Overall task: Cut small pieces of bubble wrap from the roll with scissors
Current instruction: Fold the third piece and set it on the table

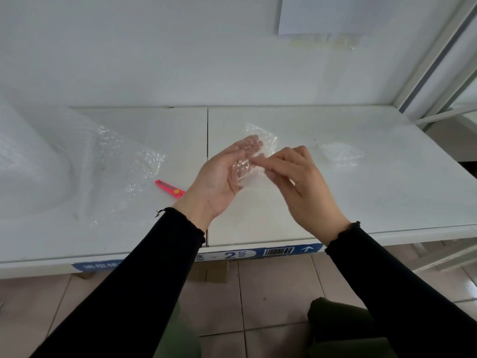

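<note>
**Hands on a small piece of bubble wrap [254,175] over the shelf [361,202]**

White wall [180,60] fills the upper half of the view, with a pale paper sheet [320,14] fixed near its top right. Below it the white shelf runs across, its top split by a thin seam from front to back near the middle. The roll of bubble wrap [31,161] lies at the far left of the shelf. Its loose sheet [124,161] spreads rightward from it, flat on the surface, with a ragged edge. Pinkish floor tiles [271,293] show below the shelf's front edge.

Two arms in black sleeves [144,275] reach in from below. The left hand [219,177] is turned palm up above the shelf near the seam, fingers straight and together, curled round nothing. The small piece of bubble wrap lies across those fingers and stands out beyond the fingertips. The right hand [307,187] meets it from the right, back toward the camera, with its fingertips closed in a pinch on the piece's right edge.

A second cut piece [340,156] lies flat on the shelf to the right of the hands, apart from them. The red cutting tool [169,187], marked with a yellow dot, lies on the shelf just beside the loose sheet's edge. Its near end is hidden behind the left wrist, so I cannot tell whether it is the scissors. A blue label strip [232,254] with a large 2 and a barcode runs along the shelf's front edge.
</note>
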### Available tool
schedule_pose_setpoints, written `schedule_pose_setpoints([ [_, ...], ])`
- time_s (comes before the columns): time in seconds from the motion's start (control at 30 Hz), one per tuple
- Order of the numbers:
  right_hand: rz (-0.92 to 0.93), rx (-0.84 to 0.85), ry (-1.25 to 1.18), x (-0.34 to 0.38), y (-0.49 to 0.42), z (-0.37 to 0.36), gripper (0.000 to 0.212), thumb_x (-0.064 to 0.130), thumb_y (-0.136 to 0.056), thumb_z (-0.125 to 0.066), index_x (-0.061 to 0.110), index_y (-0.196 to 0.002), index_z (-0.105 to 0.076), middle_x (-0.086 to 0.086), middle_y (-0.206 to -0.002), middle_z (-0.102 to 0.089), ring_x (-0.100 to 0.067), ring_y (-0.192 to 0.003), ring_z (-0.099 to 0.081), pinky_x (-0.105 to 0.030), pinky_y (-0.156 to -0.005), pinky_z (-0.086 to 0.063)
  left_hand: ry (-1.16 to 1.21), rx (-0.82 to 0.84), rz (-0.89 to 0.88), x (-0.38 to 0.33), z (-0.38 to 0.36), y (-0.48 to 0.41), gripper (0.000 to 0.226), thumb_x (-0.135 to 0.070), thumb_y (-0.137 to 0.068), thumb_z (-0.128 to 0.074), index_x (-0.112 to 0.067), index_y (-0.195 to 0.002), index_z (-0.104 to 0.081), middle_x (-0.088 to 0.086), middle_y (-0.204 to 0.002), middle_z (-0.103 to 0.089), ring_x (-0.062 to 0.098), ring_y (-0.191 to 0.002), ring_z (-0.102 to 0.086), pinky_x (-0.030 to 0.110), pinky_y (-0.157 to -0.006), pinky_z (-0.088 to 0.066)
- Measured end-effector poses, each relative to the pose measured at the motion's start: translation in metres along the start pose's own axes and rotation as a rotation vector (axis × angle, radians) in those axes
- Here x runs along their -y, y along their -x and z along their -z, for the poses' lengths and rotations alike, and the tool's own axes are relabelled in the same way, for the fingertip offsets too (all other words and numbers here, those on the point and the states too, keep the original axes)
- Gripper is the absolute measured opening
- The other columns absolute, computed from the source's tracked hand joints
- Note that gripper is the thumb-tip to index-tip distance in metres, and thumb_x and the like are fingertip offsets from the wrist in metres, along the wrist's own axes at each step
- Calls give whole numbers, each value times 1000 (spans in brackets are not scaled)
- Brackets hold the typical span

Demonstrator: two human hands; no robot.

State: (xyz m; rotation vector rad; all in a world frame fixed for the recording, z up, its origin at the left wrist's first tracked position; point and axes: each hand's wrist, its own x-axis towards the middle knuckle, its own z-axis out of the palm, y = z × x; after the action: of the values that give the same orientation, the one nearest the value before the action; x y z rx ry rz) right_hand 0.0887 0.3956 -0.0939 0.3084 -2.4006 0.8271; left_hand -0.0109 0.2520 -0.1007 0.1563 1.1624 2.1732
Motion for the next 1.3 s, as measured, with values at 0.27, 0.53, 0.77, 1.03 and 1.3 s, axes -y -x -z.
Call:
schedule_pose_setpoints([
  [0.27,-266,-163,-88,-10,-10,20,19,25,-95,-64,30,-113,-64,24,-86,-62,-3,-102,-52,-30,-90,-40,-147,120,73,10,-11,14,38,-26,-105,-41,-15,-134,-61,3,-133,-68,23,-122,-66,44,-112,-37],
  [0.53,-290,-177,-46,-13,-12,18,23,21,-95,-64,26,-117,-60,21,-85,-61,-7,-100,-56,-13,-83,-36,-296,197,22,14,-12,20,44,-9,-95,-59,-13,-139,-56,3,-136,-66,22,-126,-63,49,-117,-36],
  [0.77,-427,-298,-88,-17,-11,13,33,33,-91,-69,23,-120,-55,5,-102,-59,-13,-89,-55,-15,-73,-41,-263,194,-28,16,-13,18,39,1,-101,-48,-14,-136,-58,9,-131,-69,22,-122,-65,42,-113,-40],
  [1.03,-942,-15,-1034,10,0,-17,31,30,-88,-74,11,-100,-54,-6,-87,-64,-14,-74,-60,-24,-64,-52,-137,64,-248,12,-14,12,41,5,-102,-45,-13,-138,-53,10,-129,-70,20,-124,-64,28,-101,-51],
  [1.3,-735,-137,-826,2,-6,-14,15,10,-93,-69,6,-87,-56,-8,-72,-54,-12,-62,-51,-21,-58,-46,-310,-16,-234,20,-10,13,24,-13,-100,-59,-9,-124,-61,6,-109,-71,23,-101,-69,32,-90,-55],
])
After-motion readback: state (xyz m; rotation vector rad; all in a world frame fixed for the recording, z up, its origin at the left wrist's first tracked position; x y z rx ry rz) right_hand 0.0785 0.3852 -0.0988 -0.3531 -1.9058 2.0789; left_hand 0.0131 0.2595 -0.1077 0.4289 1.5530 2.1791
